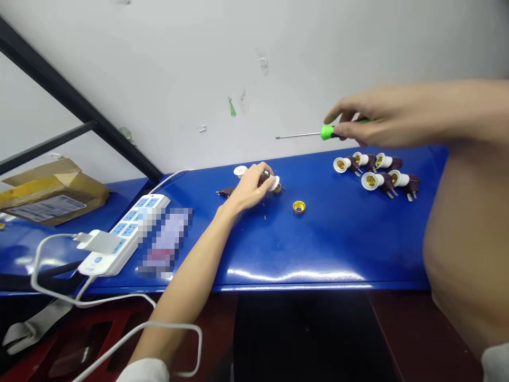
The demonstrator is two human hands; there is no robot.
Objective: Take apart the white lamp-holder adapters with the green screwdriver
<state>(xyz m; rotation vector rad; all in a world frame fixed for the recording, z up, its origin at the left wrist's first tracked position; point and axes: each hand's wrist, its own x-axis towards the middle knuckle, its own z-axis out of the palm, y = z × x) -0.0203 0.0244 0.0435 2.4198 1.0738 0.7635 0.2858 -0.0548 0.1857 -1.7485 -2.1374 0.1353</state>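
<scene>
In the head view my right hand point(369, 118) is raised above the back of the blue table, its fingers closed round the green and black handle of a screwdriver point(326, 132). The screwdriver's thin shaft points left. My left hand point(252, 187) is low over the table with its fingers wrapped round a lamp socket point(273, 183), partly hidden, with a white rim and a dark part showing. A brass threaded ring point(277, 189) lies right beside those fingers, and another brass ring point(299, 207) is farther right. Behind my left hand lie a white socket shell point(239, 171) and a dark brown plug piece point(225, 192).
Several white and brown lamp sockets with plug pins point(374, 181) stand grouped at the right. At the left are a white power strip point(129, 228) with a charger and cable, a blurred-out flat object point(169, 241), and a cardboard box point(59, 191). Tiny screws point(264, 217) lie near my left hand.
</scene>
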